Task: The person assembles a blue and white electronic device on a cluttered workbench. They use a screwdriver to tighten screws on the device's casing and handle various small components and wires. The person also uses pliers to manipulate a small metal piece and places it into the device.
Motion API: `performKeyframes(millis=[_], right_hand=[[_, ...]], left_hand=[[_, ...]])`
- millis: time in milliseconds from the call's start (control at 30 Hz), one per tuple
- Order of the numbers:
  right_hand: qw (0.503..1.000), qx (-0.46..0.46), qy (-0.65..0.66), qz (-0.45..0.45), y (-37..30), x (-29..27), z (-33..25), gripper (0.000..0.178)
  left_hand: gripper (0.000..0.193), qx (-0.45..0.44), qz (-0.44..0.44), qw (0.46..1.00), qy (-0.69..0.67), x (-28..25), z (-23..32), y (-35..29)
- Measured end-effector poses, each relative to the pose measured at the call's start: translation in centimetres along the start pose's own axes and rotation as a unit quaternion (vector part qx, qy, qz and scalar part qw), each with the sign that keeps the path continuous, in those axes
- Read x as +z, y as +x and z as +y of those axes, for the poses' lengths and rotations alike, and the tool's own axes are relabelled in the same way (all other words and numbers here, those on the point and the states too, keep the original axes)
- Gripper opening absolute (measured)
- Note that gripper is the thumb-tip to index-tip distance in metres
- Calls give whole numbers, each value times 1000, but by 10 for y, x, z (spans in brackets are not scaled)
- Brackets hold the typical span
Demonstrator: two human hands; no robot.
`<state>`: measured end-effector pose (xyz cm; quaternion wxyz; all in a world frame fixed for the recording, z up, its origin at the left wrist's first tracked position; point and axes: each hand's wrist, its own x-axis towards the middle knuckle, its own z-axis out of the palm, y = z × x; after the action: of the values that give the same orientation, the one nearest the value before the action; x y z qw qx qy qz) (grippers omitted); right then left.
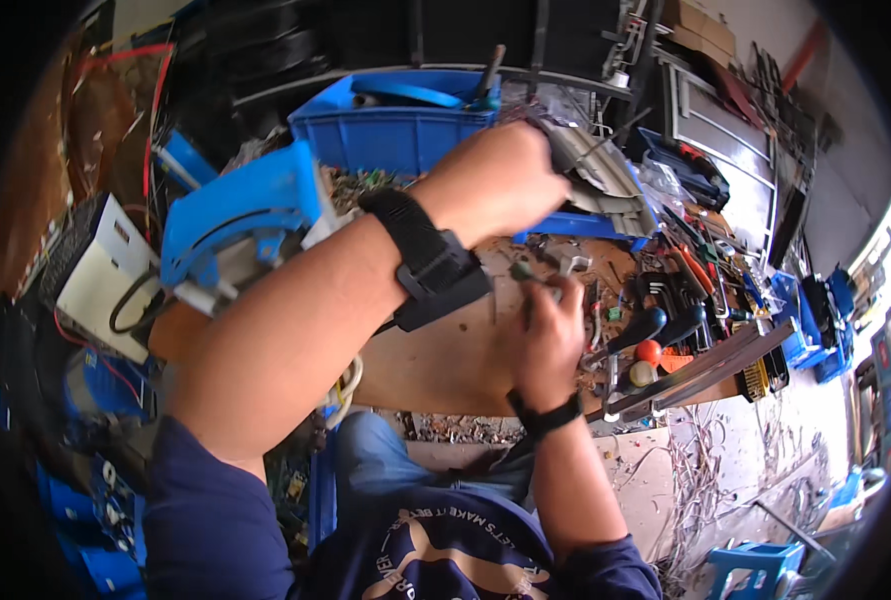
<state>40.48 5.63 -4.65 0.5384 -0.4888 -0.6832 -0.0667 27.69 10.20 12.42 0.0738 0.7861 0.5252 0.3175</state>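
My left hand (510,178) stretches across the bench to the near side of a stack of grey strips (615,200). It is smeared by motion and its fingers are mostly hidden, so whether it grips a strip is unclear. Closer to me, my right hand (550,340) is low over the wooden bench top (415,365), fingers curled around something I cannot make out. Just beyond its fingertips are a small green piece (520,270) and a silvery metal fitting (568,262). The strips lie above a blue tray (590,225).
A blue crate (390,130) stands at the back, left of the strips. A machine with a blue guard (240,210) is at the left, beside a pale box (105,265). Pliers and other hand tools (690,275) crowd the right, near a red ball (648,351) and a metal frame (705,372).
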Motion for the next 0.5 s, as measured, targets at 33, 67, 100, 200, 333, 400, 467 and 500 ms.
performKeyframes(millis=[33, 67, 100, 200, 333, 400, 467, 500], right_hand=[[1000, 11, -8, -6, 3, 6, 11, 27], [999, 16, -44, -15, 8, 7, 21, 26], [998, 14, -55, -29, 10, 13, 19, 26], [987, 28, -132, -83, 11, 20, 25, 26], [949, 51, -215, -226, 3, 28, 22, 25], [923, 57, -246, -291, -5, 41, 38, 23], [893, 3, -324, -313, -9, 48, 60, 22], [874, -24, -362, -323, -8, 52, 63, 21]], left_hand=[[30, 18, 2, 1000, -10, -14, 20, -14], [29, 49, 3, 999, 7, -27, 34, -27], [27, 63, 12, 997, 40, -49, 46, -51], [24, 215, 64, 968, 112, -95, 20, -102], [18, -35, 38, 996, -68, -167, -18, -178], [19, -81, 110, 983, -121, -187, -53, -216], [17, -137, 185, 964, -134, -192, -80, -250], [16, -174, 207, 954, -128, -190, -93, -266]])
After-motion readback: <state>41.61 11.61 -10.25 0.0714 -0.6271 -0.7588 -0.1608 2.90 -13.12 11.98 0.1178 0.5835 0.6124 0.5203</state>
